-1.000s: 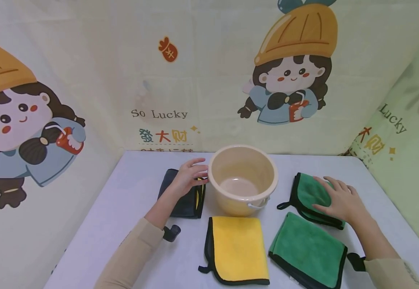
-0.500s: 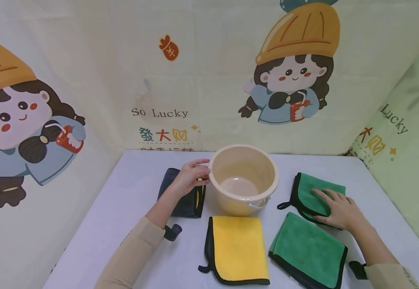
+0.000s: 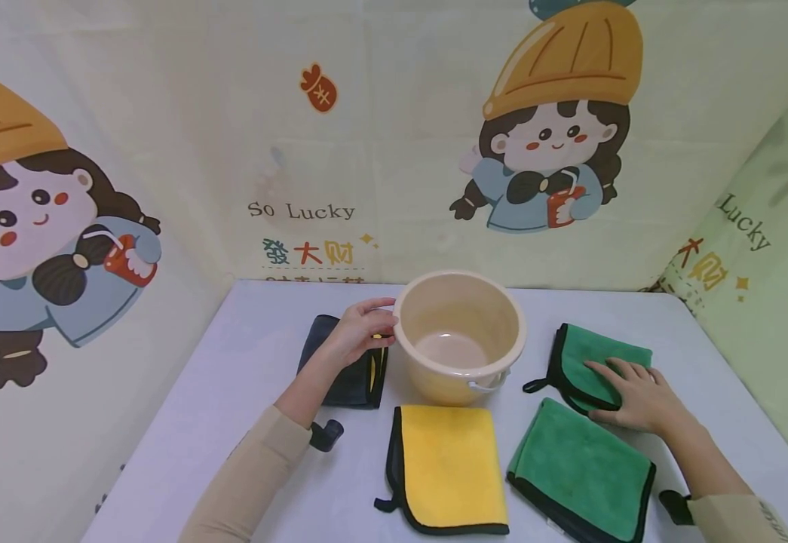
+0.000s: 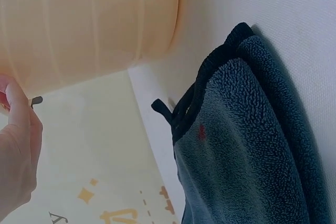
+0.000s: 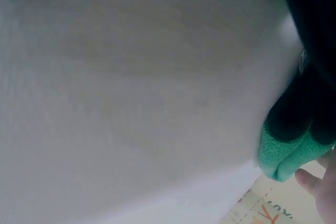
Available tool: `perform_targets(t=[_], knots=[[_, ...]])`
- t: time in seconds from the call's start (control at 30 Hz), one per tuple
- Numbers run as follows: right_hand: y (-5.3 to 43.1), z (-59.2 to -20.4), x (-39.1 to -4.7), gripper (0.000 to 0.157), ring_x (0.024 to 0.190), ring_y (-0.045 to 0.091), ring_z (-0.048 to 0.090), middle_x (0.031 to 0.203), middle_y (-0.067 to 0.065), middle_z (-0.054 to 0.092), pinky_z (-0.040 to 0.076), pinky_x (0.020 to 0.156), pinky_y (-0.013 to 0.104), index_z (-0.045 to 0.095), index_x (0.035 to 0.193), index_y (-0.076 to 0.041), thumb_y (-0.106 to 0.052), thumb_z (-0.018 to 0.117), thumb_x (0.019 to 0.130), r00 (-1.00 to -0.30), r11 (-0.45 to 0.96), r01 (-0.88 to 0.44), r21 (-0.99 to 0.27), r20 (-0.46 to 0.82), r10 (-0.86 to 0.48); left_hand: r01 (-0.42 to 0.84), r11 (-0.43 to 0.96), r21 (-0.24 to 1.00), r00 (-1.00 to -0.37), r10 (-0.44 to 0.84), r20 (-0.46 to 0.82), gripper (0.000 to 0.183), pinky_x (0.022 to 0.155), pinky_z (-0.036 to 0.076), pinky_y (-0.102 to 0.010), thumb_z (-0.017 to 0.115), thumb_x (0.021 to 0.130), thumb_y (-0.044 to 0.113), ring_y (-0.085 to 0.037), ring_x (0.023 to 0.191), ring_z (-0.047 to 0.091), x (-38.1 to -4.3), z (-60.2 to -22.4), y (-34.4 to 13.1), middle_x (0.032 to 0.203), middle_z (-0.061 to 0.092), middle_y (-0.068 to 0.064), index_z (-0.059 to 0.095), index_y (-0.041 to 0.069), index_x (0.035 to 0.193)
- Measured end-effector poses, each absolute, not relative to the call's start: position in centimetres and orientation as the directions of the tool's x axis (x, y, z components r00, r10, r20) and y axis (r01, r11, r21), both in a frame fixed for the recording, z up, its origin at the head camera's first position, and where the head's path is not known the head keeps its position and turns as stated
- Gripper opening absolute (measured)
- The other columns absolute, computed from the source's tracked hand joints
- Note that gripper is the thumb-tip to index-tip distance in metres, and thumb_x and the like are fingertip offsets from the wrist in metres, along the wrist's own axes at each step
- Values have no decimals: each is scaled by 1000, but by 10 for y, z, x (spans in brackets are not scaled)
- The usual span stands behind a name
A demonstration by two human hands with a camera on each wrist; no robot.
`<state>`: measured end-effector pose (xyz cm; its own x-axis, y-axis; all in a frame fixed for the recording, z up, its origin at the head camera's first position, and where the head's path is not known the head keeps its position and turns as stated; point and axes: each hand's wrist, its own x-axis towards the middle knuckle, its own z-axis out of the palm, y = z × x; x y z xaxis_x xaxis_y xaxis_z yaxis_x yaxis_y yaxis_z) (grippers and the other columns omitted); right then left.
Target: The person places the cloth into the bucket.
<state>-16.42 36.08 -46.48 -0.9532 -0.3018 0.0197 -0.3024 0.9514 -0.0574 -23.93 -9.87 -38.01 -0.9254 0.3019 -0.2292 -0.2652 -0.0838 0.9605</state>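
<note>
A cream bucket (image 3: 461,377) with a thin handle stands near the back of the table. My left hand (image 3: 360,332) reaches to its left side, extended fingers right at the rim, above a folded dark blue-grey towel (image 4: 236,129). To the right, my right hand (image 3: 641,396) rests spread over a folded green towel (image 3: 587,353) with black edging and a loop, thumb along its near edge. In the right wrist view, the thumb (image 5: 310,182) is beside the towel's green fold (image 5: 286,156).
In front of the bucket lies a folded yellow towel (image 3: 451,467) with a black border. A second folded green towel (image 3: 580,467) lies close to the right forearm. A printed cloth wall (image 3: 407,173) rises behind the table (image 3: 244,317).
My right hand has slid slightly toward me over the green towel, uncovering more of its far corner. The left hand stays at the bucket's rim.
</note>
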Motion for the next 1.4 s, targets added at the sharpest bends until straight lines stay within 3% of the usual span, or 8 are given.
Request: perform_targets(t=[0.2, 0.37, 0.57, 1.13, 1.4], knots=[[360, -467, -166, 80, 112, 49, 36, 127, 27, 38, 28, 87, 65, 37, 133, -15, -54, 68, 70, -949, 948, -313, -52, 43, -311, -263, -91, 961, -926, 304, -224, 44, 80, 52, -35, 59, 87, 8, -19, 80, 61, -240, -381, -100, 120, 55, -24, 47, 7, 130], [360, -469, -170, 69, 108, 47, 39, 122, 27, 41, 31, 84, 64, 41, 130, -11, -40, 70, 74, -942, 943, -331, -37, 74, -328, -263, -92, 960, -926, 302, -225, 44, 85, 49, -39, 59, 87, 8, -22, 84, 61, -241, -382, -99, 119, 56, -23, 47, 7, 130], [356, -471, -175, 63, 103, 47, 41, 115, 28, 42, 34, 83, 62, 43, 126, -5, -29, 71, 75, -933, 936, -352, 12, 77, -352, -270, -94, 958, -927, 295, -232, 42, 81, 52, -34, 59, 87, 8, -25, 86, 59, -241, -384, -99, 118, 56, -24, 48, 7, 128], [354, -478, -179, 50, 91, 40, 45, 102, 20, 46, 34, 71, 56, 47, 115, -4, -12, 73, 74, -913, 929, -368, 35, 174, -368, -270, -84, 959, -927, 293, -235, 44, 81, 52, -36, 59, 87, 9, -20, 81, 61, -240, -382, -98, 118, 56, -23, 47, 7, 129], [358, -476, -179, 50, 86, 40, 46, 95, 20, 47, 36, 65, 55, 46, 109, -4, -7, 75, 68, -874, 919, -392, 36, 298, -385, -304, -76, 950, -920, 283, -271, 44, 80, 52, -34, 60, 87, 9, -20, 79, 61, -239, -378, -97, 115, 58, -22, 48, 8, 129]])
